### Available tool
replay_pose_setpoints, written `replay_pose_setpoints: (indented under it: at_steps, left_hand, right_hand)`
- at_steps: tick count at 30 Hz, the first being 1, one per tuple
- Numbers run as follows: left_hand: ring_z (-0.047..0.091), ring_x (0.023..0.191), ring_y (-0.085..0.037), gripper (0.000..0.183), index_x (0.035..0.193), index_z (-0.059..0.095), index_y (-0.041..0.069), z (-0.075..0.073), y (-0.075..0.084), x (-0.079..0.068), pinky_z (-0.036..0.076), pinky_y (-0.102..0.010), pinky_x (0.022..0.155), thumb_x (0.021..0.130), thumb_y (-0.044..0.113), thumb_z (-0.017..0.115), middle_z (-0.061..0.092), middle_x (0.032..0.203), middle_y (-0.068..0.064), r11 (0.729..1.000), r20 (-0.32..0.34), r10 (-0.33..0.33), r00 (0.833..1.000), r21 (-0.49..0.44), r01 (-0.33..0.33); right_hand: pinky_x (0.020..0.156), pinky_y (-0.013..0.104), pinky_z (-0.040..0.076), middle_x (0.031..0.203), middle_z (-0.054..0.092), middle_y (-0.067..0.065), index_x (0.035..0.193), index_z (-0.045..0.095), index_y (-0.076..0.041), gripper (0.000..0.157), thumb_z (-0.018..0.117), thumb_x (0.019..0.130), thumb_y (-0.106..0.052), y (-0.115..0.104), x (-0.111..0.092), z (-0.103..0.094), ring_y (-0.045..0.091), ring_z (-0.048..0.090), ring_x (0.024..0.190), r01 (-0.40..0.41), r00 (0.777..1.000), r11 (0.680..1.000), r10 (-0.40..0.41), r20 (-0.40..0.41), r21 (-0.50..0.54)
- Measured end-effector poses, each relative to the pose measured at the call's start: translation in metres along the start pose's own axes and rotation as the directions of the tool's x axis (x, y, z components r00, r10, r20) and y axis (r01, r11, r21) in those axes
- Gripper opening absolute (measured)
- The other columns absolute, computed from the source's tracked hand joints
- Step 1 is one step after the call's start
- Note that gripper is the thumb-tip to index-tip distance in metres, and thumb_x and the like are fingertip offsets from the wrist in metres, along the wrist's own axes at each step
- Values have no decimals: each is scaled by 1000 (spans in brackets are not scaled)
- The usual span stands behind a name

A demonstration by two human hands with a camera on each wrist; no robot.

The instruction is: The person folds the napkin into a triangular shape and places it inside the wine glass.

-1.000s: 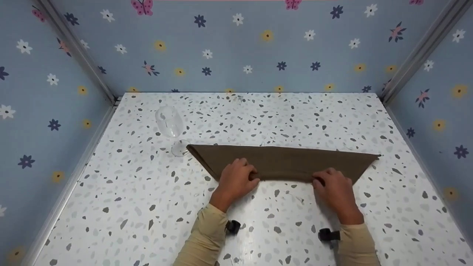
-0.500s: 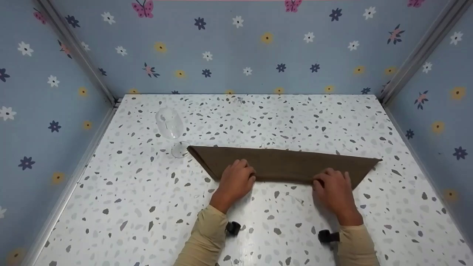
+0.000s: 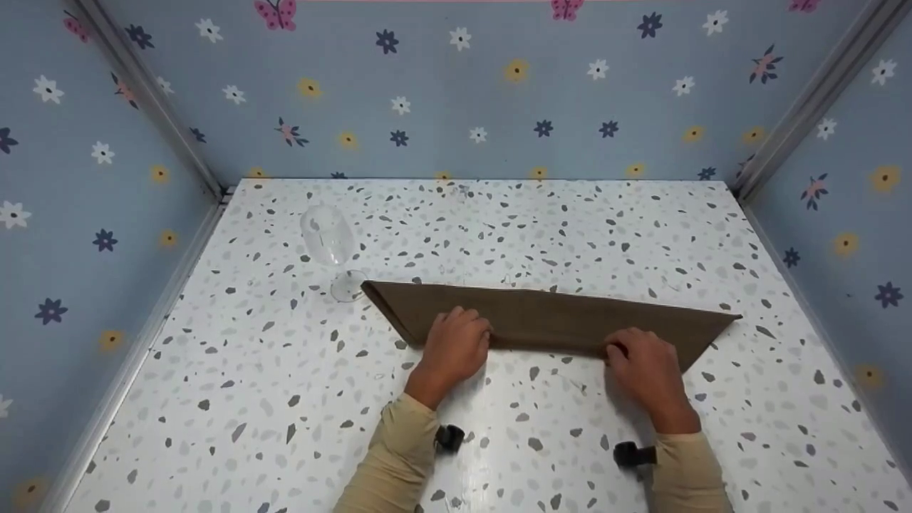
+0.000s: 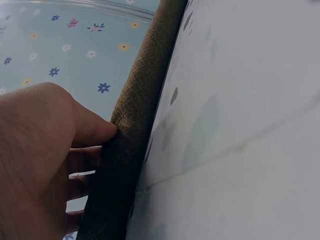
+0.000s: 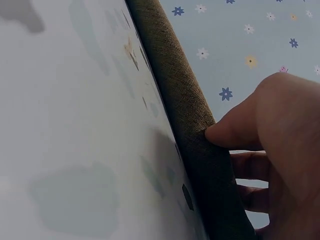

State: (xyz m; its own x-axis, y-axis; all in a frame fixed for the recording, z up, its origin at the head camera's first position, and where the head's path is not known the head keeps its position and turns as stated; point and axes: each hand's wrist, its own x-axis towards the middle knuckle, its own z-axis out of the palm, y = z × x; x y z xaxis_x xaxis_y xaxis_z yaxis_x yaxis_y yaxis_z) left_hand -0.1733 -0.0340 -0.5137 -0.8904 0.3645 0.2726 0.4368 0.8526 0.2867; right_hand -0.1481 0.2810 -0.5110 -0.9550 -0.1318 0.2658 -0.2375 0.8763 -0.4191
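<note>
Cloth (image 3: 548, 319): right end's swung a bit nearer
Long axis: sideways, left tip by the glass (image 3: 328, 235), right tip angled nearer
Left hand (image 3: 454, 350): pinching the near edge
Right hand (image 3: 648, 372): same pinch

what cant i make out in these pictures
- Left wrist view: fingertips of the left hand, thumb aside, behind the brown cloth.
- Right wrist view: same for the right hand, behind the cloth.
- Head view: upper ends of both sleeves, cut off by the bottom edge.
- Head view: stem of the glass, too faint.
</note>
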Motion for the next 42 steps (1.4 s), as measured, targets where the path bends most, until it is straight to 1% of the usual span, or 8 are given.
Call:
replay_pose_setpoints:
  at_steps: [4,7,13,18,25,30,36,42]
  left_hand:
    - [61,88,-24,18,100,71,13,0,0,1,47,-45,82,93,12,55,68,90,0,997,-6,-38,999,-61,37]
    - [62,84,-23,14,101,66,14,0,0,1,47,-44,80,91,12,56,67,86,0,994,-14,-60,998,-91,58]
    - [61,76,-23,11,88,67,17,1,-1,0,48,-43,74,89,10,58,65,79,3,994,-55,-23,998,-106,17]
    - [63,79,-23,13,87,74,17,1,-2,0,50,-44,75,89,11,62,69,81,3,995,-64,-22,998,-101,15]
    - [61,83,-23,14,89,79,18,-2,-2,0,50,-43,76,92,17,65,64,85,1,999,-59,-22,998,-31,20]
    - [57,84,-21,17,90,80,19,-4,-1,-1,47,-43,80,92,20,64,62,87,2,999,-46,-25,999,-20,25]
    - [55,90,-21,18,97,78,15,-6,-1,-3,45,-45,88,88,27,68,60,94,1,1000,9,-23,1000,-20,23]
    - [55,97,-23,19,105,78,15,-5,-2,-4,45,-48,91,91,22,67,61,103,-2,1000,25,-13,1000,-4,13]
  right_hand:
    - [85,61,44,100,71,11,102,74,-5,14,62,94,-8,0,1,-1,36,64,95,-24,1000,1000,23,21,12]
    - [85,59,43,96,70,12,104,70,-5,14,61,95,-10,0,2,-1,35,63,90,-64,997,998,63,42,22]
    - [79,53,41,81,59,7,94,58,-8,4,60,91,-10,-1,2,-1,30,55,79,-123,991,992,121,58,22]
    - [75,52,41,83,60,6,89,61,-9,3,62,87,-7,0,2,-1,30,55,82,-96,994,995,95,52,28]
    - [82,61,43,101,66,14,97,72,-5,12,63,89,-9,2,1,-1,37,59,97,-75,996,997,74,47,20]
    - [87,63,40,110,66,15,102,74,-7,17,67,90,-16,2,0,-4,38,58,104,-77,994,997,77,84,3]
    - [87,63,39,113,64,17,109,73,-5,27,74,86,-19,2,0,-4,39,57,105,-57,993,998,59,107,-22]
    - [86,62,39,112,64,16,110,72,-5,25,72,88,-15,2,-1,-2,39,56,105,-43,995,999,45,91,-25]
